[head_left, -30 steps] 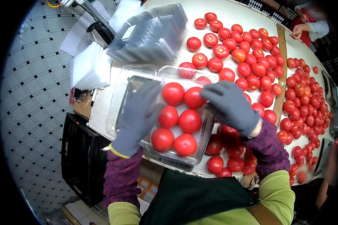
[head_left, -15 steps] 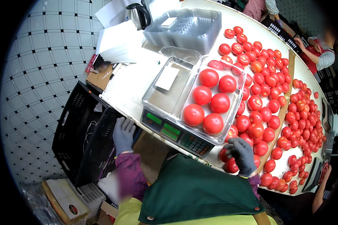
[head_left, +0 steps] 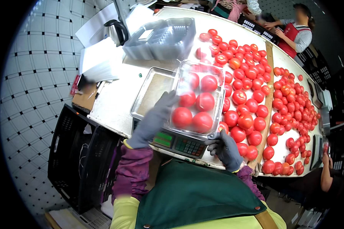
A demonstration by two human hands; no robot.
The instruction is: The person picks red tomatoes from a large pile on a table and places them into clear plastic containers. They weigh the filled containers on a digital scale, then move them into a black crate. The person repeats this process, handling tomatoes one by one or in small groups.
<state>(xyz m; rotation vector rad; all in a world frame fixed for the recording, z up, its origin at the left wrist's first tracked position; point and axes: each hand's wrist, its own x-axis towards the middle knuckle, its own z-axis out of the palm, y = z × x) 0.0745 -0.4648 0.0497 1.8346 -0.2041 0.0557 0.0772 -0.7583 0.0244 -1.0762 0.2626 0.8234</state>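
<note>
A clear plastic clamshell (head_left: 198,95), its lid down over six red tomatoes (head_left: 202,121), rests on the right part of a digital scale (head_left: 187,147) with a steel tray (head_left: 151,86). My left hand (head_left: 160,110), gray-gloved and blurred, reaches to the clamshell's left side with fingers extended. My right hand (head_left: 219,145), also gloved, has curled fingers at the clamshell's front right corner; what they grip is hidden. Many loose tomatoes (head_left: 245,121) lie to its right on the white table (head_left: 110,110).
Stacked clear containers (head_left: 160,38), white sheets (head_left: 97,61) and a kettle (head_left: 116,32) occupy the back left. A wooden strip (head_left: 267,114) divides the tomatoes. A black crate (head_left: 72,156) stands left. Co-workers (head_left: 294,36) work at the back right; another person's arm (head_left: 326,175) shows at right.
Since half a second ago, my left hand has risen from beside the crate to the clamshell, and a clear lid now covers it. The white slip on the steel tray is no longer seen.
</note>
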